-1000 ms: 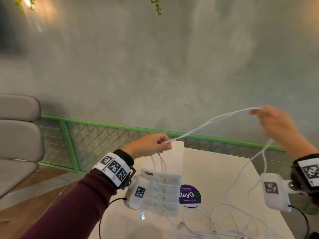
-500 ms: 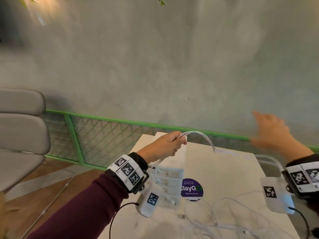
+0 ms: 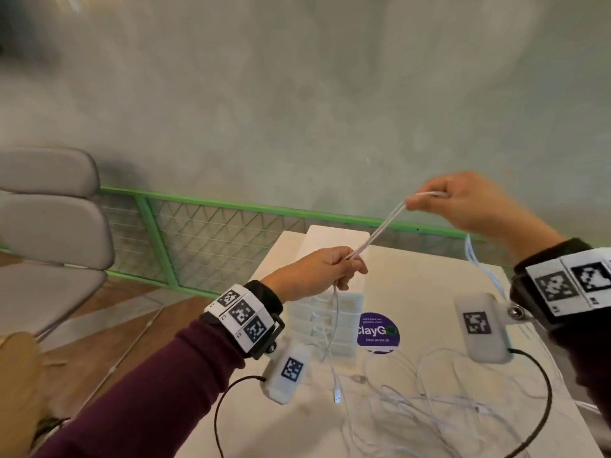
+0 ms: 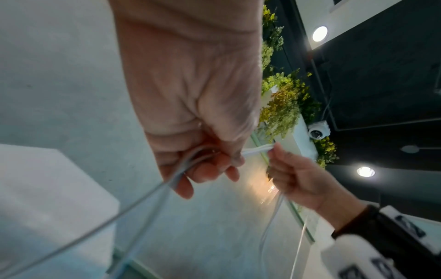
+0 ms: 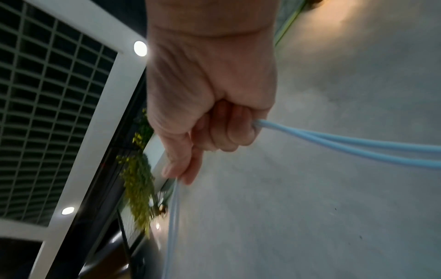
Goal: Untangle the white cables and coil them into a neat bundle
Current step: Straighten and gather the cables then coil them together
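Since half a second ago, the right hand (image 3: 463,203) has swung back toward the left and taken hold of the white cables (image 3: 373,234), which are once more drawn tight between the two hands; at that moment it was off to the right, blurred and clear of them. A doubled length runs straight from the left hand (image 3: 314,276) up and right to the right hand, above the far part of the surface (image 3: 429,292). Left grip: fingers curled round the strands, with two lengths hanging from the fist to the surface, one ending in a small plug (image 3: 337,396). Right grip: closed on the cables, thumb and forefinger pinching the strands on the side toward the left hand, and two strands leaving the curled fingers on the other side, as the right wrist view shows. The remainder of the cables lies in loose, overlapping loops on the near right part of the surface. Below the left hand sits a white ribbed tray (image 3: 330,325), and just beside it a round purple sticker (image 3: 377,332). Behind the surface runs a green railing (image 3: 205,200), with a grey chair (image 3: 49,206) at far left.
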